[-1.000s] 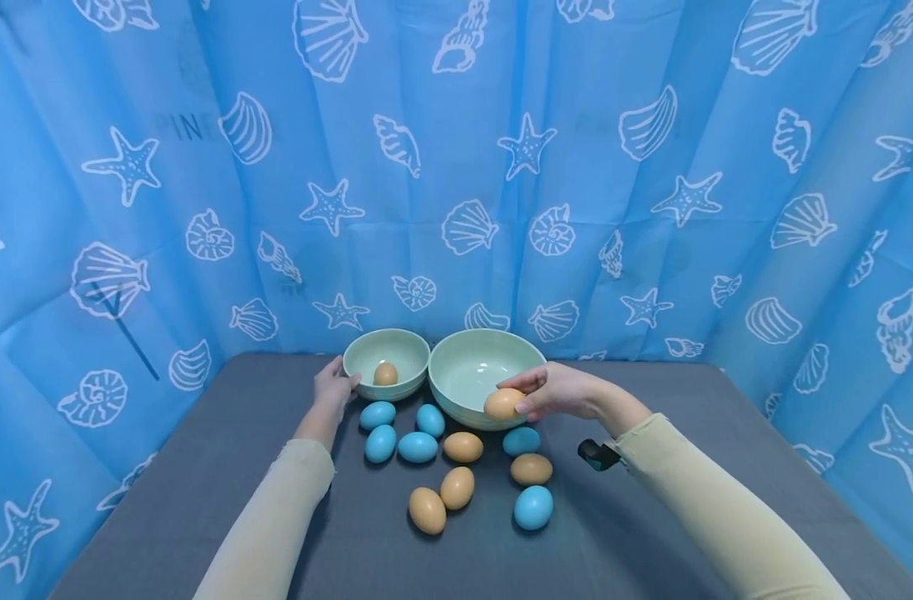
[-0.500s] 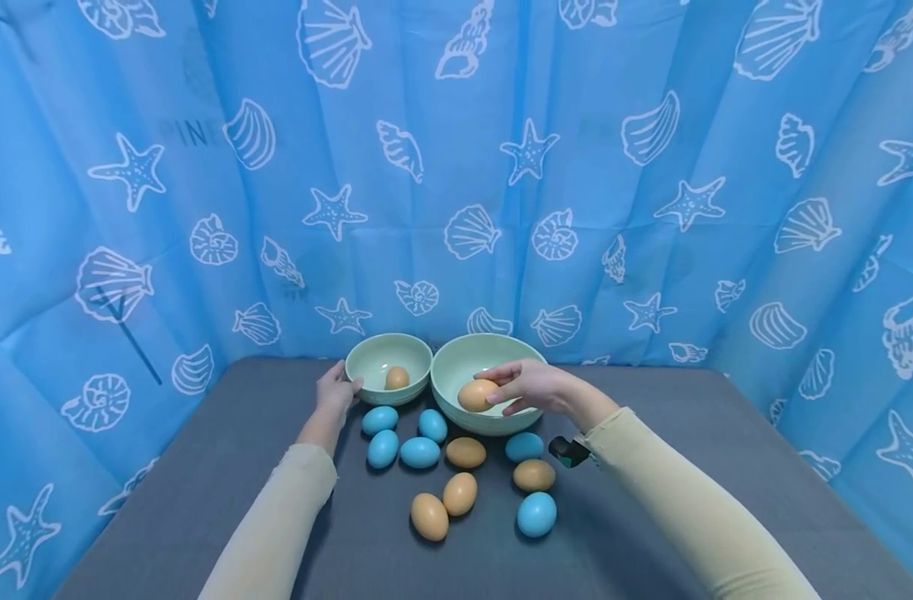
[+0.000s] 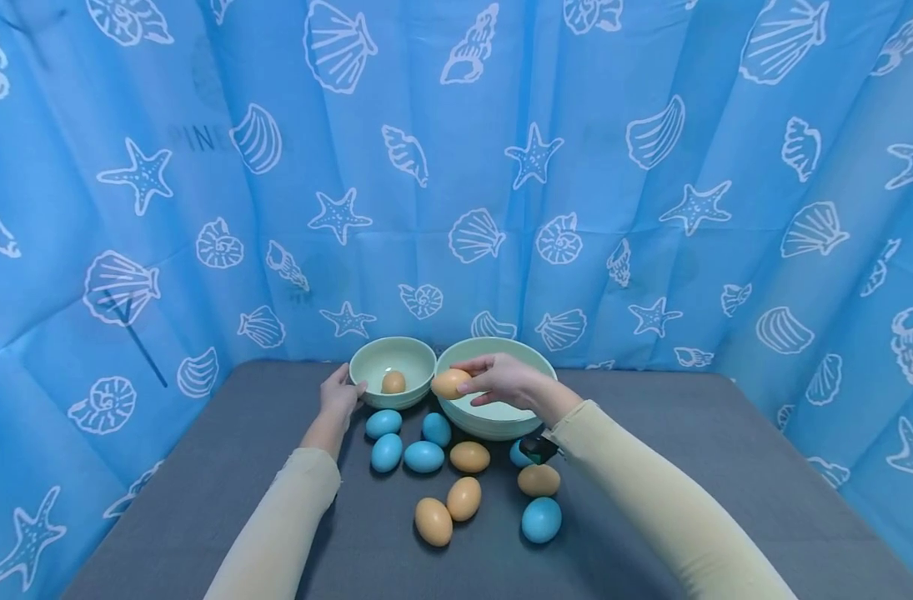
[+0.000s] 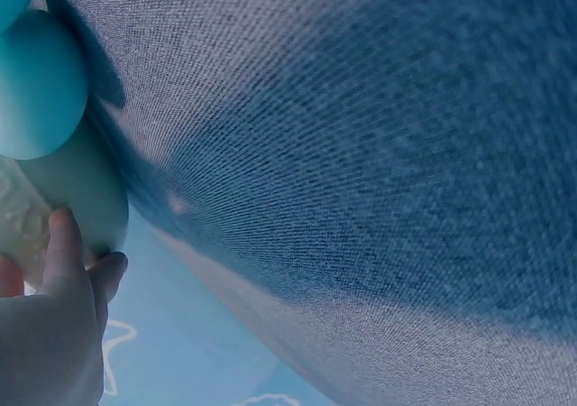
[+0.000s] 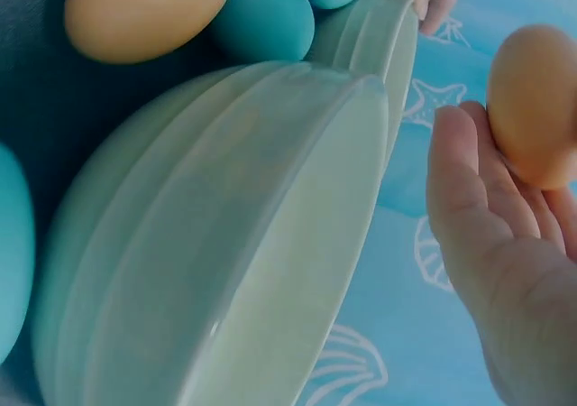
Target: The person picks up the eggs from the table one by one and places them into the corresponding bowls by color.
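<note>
1. Brown egg [image 3: 448,384]: the right hand [image 3: 499,381] has it pinched with its thumb and fingers. It is up in the air, just left of that hand's palm.
2. The left hand [image 3: 338,393] holds the side of the small bowl [image 3: 396,401]. One more brown egg [image 3: 393,382] sits inside, between the hands.
3. I think the work is near its start. Four brown eggs [image 3: 469,457] and six blue eggs [image 3: 423,457] lie closer to the person than the hands.
4. The right arm stretches over the big bowl [image 3: 494,428]; the left arm points forward. The hands are apart.
</note>
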Available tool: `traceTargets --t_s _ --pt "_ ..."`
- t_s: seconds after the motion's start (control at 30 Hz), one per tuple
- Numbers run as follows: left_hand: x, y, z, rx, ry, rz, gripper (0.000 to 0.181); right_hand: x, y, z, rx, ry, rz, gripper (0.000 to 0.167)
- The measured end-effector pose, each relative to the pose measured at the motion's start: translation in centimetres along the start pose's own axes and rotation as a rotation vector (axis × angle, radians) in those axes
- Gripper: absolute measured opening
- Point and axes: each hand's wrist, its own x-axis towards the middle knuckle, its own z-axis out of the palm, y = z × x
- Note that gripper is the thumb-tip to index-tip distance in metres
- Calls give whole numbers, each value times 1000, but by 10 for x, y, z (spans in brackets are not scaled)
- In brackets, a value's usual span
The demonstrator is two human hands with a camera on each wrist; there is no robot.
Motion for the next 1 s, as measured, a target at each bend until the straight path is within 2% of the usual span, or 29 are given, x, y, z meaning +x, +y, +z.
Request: traceTargets --t_s 0.3,0.47,0.73,1.0 --pt "-11 10 -1 -46 -26 -10 63 23 -6 15 14 82 18 50" --pt "-9 7 0 -52 -32 -16 63 38 -7 27 67 136 29 50" --pt "-9 8 -1 -37 -22 -10 61 61 -10 43 131 174 31 47" --pt "-9 7 -1 -43 -24 -12 62 78 -9 54 46 209 48 44"
